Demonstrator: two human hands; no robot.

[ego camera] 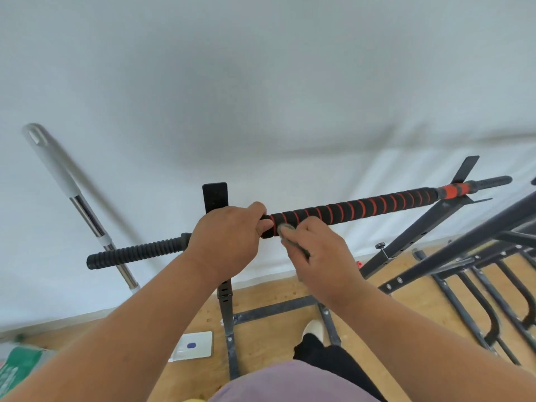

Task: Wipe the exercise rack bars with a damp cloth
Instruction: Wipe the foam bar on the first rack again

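Two hands meet on the black-and-red foam-wrapped steel bar (353, 208): left hand (224, 242) fingers curl round it, right hand (319, 256) fingers pinch a small grey cloth (285, 229) against its foam edge.

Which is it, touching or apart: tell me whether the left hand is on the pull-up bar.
Touching. The head view shows the left hand wrapped over the pull-up bar, fingers curled round it just left of the red-striped foam grip.
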